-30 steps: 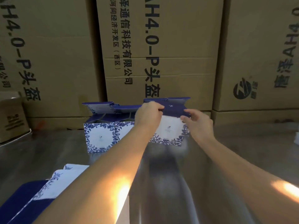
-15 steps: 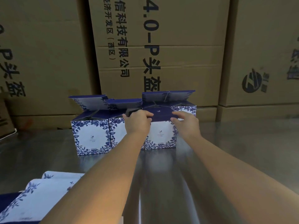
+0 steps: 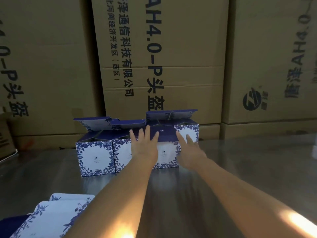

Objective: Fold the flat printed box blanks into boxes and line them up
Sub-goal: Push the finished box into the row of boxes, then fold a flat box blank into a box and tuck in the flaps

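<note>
At table's (image 3: 240, 169) far side, found box (image 3: 167, 157) ending row. Had left hand (image 3: 144, 148) and right hand (image 3: 190, 152) splayed over its flap, gripping nothing. Judged light, crushable card; best pinched by side walls.

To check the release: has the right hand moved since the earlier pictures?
Yes. The right hand has come off the newest box's top edge, opened, and drawn back, lower beside its front face.

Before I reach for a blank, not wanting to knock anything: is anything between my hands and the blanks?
Nothing visible. From left hand and right hand, open at the end box, only bare table leads back to the blanks.
</note>
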{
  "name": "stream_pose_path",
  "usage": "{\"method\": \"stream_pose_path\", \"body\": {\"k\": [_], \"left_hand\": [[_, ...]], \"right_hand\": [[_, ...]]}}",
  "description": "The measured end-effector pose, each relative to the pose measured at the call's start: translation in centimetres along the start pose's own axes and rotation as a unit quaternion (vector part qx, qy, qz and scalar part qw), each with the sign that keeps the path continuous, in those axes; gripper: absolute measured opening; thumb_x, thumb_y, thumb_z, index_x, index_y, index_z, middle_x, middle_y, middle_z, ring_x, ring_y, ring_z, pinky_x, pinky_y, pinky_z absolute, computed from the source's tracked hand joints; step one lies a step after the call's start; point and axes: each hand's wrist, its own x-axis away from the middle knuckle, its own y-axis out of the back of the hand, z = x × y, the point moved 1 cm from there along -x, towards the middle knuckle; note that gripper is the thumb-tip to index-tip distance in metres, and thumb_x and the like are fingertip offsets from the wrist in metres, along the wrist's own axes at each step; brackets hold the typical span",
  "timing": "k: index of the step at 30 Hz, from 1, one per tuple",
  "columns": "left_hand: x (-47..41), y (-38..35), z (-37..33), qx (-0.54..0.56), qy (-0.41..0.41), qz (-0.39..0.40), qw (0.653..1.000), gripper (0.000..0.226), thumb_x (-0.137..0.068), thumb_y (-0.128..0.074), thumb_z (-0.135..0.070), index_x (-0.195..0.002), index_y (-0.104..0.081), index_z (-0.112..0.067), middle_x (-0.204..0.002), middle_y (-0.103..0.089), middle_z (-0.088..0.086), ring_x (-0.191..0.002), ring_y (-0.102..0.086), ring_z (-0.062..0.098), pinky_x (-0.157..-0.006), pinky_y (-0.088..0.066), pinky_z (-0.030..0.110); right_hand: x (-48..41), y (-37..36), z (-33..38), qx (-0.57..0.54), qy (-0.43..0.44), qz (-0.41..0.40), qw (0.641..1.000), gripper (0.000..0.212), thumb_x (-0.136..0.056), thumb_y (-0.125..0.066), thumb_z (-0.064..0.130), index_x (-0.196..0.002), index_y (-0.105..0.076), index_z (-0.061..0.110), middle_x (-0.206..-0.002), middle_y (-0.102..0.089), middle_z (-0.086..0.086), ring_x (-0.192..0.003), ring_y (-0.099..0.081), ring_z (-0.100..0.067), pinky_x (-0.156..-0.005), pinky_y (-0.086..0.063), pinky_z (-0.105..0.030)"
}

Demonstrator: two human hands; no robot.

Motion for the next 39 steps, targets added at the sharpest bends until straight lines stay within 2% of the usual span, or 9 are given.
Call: {"method": "stream_pose_path", "body": {"k": [3, 9, 12, 20, 24, 26, 29, 33, 39], "left_hand": [[2.8, 1.6, 1.4, 0.063, -0.022, 0.060, 0.996, 0.076, -0.098, -0.040, -0.040, -0.149, 0.014, -0.027, -0.157, 0.018, 0.008, -0.145, 0.010, 0.029, -0.115, 0.004, 0.054], [11.6, 5.0, 5.0, 0.089, -0.029, 0.144, 0.985, 0.075, -0.095, -0.044, -0.044, -0.151, 0.005, -0.028, -0.159, 0.009, 0.005, -0.146, 0.006, 0.027, -0.116, 0.000, 0.050], [16.9, 5.8, 5.9, 0.133, -0.007, 0.146, 0.980, 0.072, -0.095, -0.043, -0.048, -0.151, -0.004, -0.027, -0.159, -0.003, 0.005, -0.146, -0.004, 0.026, -0.116, -0.010, 0.046], [28.0, 4.8, 6.6, 0.204, 0.066, 0.117, 0.970, 0.054, -0.097, -0.032, -0.039, -0.148, -0.025, -0.022, -0.156, -0.022, 0.003, -0.143, -0.018, 0.022, -0.117, -0.012, 0.046], [30.2, 4.4, 7.6, 0.238, 0.113, 0.081, 0.961, 0.043, -0.097, -0.032, -0.035, -0.134, -0.045, -0.018, -0.142, -0.044, 0.005, -0.128, -0.040, 0.024, -0.108, -0.027, 0.042], [31.5, 3.3, 7.6, 0.218, 0.104, 0.080, 0.967, 0.040, -0.097, -0.031, -0.033, -0.131, -0.047, -0.019, -0.135, -0.049, 0.006, -0.122, -0.045, 0.024, -0.103, -0.034, 0.036], [32.7, 2.1, 7.2, 0.199, 0.100, 0.038, 0.974, 0.039, -0.096, -0.033, -0.030, -0.129, -0.050, -0.020, -0.129, -0.053, 0.003, -0.116, -0.050, 0.021, -0.098, -0.036, 0.032], [32.5, 2.1, 7.0, 0.207, 0.103, 0.020, 0.973, 0.040, -0.094, -0.035, -0.029, -0.130, -0.050, -0.020, -0.129, -0.054, 0.005, -0.115, -0.050, 0.022, -0.097, -0.036, 0.034], [32.3, 1.8, 7.1, 0.215, 0.111, 0.020, 0.970, 0.038, -0.093, -0.035, -0.024, -0.127, -0.051, -0.016, -0.129, -0.053, 0.007, -0.116, -0.049, 0.025, -0.098, -0.037, 0.035]], "right_hand": [[2.9, 1.7, 0.1, -0.030, -0.008, -0.009, 0.999, 0.085, -0.095, -0.046, 0.027, -0.146, 0.021, 0.037, -0.160, 0.012, -0.003, -0.145, -0.006, -0.031, -0.110, -0.023, -0.046], [11.7, 3.2, 0.1, -0.139, 0.023, 0.009, 0.990, 0.080, -0.090, -0.053, 0.030, -0.152, -0.002, 0.022, -0.159, -0.007, -0.008, -0.145, -0.011, -0.028, -0.114, -0.024, -0.041], [17.4, 2.5, 0.8, -0.187, 0.034, 0.012, 0.982, 0.070, -0.088, -0.055, 0.026, -0.149, -0.019, 0.019, -0.150, -0.028, -0.009, -0.136, -0.032, -0.025, -0.109, -0.031, -0.030], [29.6, -1.3, 4.9, -0.208, 0.101, -0.004, 0.973, 0.055, -0.091, -0.053, 0.027, -0.143, -0.036, 0.021, -0.143, -0.043, -0.001, -0.132, -0.038, -0.015, -0.106, -0.025, -0.021], [32.9, -2.8, 6.3, -0.220, 0.099, -0.034, 0.970, 0.024, -0.094, -0.050, 0.036, -0.099, -0.068, 0.021, -0.104, -0.067, 0.002, -0.101, -0.057, -0.014, -0.090, -0.038, -0.023], [33.7, -3.1, 6.8, -0.218, 0.091, -0.042, 0.971, 0.049, -0.093, -0.049, 0.047, -0.054, -0.051, 0.017, -0.058, -0.052, 0.002, -0.064, -0.049, -0.016, -0.067, -0.037, -0.029], [34.2, -3.5, 7.6, -0.208, 0.082, -0.044, 0.974, 0.066, -0.088, -0.049, 0.059, -0.046, -0.028, 0.012, -0.044, -0.029, 0.000, -0.048, -0.032, -0.014, -0.051, -0.026, -0.022], [34.2, -3.8, 8.5, -0.201, 0.063, 0.004, 0.978, 0.069, -0.076, -0.050, 0.073, -0.043, -0.037, 0.014, -0.040, -0.036, 0.003, -0.044, -0.039, -0.006, -0.060, -0.030, -0.019], [34.0, -4.0, 10.1, -0.196, 0.040, 0.031, 0.979, 0.055, -0.067, -0.059, 0.071, -0.054, -0.044, 0.019, -0.056, -0.050, 0.009, -0.073, -0.058, -0.013, -0.087, -0.038, -0.030]]}}
